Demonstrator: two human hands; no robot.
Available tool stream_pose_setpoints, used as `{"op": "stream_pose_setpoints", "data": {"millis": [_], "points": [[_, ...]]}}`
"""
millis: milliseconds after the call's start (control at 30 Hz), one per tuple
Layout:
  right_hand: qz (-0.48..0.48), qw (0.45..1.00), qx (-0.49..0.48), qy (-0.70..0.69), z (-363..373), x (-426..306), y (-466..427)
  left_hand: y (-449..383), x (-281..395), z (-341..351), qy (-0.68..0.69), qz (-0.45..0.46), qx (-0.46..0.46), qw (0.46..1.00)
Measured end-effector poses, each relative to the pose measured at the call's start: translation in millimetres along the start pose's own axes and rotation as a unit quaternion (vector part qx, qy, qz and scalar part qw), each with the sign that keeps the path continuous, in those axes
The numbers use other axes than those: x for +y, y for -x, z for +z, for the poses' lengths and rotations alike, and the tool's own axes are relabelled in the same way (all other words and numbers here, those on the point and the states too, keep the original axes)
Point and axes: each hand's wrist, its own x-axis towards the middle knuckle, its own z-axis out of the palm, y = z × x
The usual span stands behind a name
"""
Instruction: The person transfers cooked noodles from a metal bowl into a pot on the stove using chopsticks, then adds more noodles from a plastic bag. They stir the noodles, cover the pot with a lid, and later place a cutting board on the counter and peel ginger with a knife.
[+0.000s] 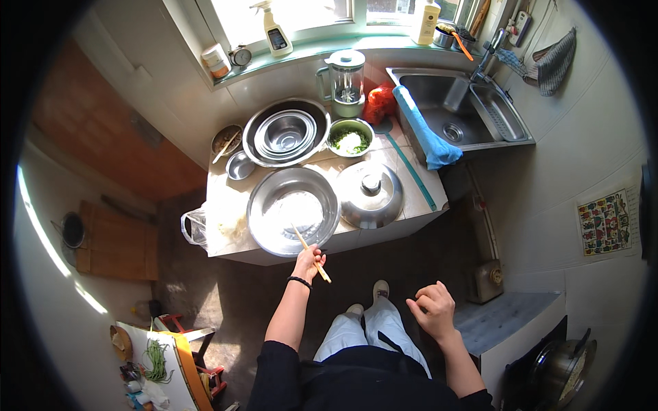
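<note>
My left hand (309, 261) is closed around a pair of chopsticks (299, 236), whose tips reach over a large metal basin (258, 205) at the counter's front edge. Sunlight glares in the basin, so its contents cannot be told. My right hand (434, 308) is raised over the floor at the right, fingers loosely curled and holding nothing. Right of the basin lies a domed steel lid (383, 200). Behind stand nested metal bowls (288, 134), a bowl of chopped greens with something white (350, 138) and a small metal bowl (240, 165).
A blender (348, 85), a red plastic bag (380, 100) and a green fly swatter (411, 169) are on the counter (231, 250). A blue cloth (424, 131) hangs over the edge of the sink (442, 97). A pot (563, 365) stands lower right; green beans (156, 359) lie lower left.
</note>
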Motion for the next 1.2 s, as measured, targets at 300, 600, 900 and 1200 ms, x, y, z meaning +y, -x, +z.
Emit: {"op": "stream_pose_setpoints", "data": {"millis": [300,600,900,1200], "points": [[0.125,0.987,-0.081,-0.06,89,100,-143,-5,8,-14,-0.068,0.01,0.028,0.997],[0.068,0.967,-0.222,0.11,183,131,-290,18,-15,-14,-0.151,0.178,0.187,0.954],[0.005,0.977,-0.18,0.118,164,130,-300,30,-25,-17,0.119,0.046,0.166,0.978],[0.04,0.985,-0.099,0.134,76,122,-207,11,-6,-15,0.145,0.029,0.0,0.989]]}}
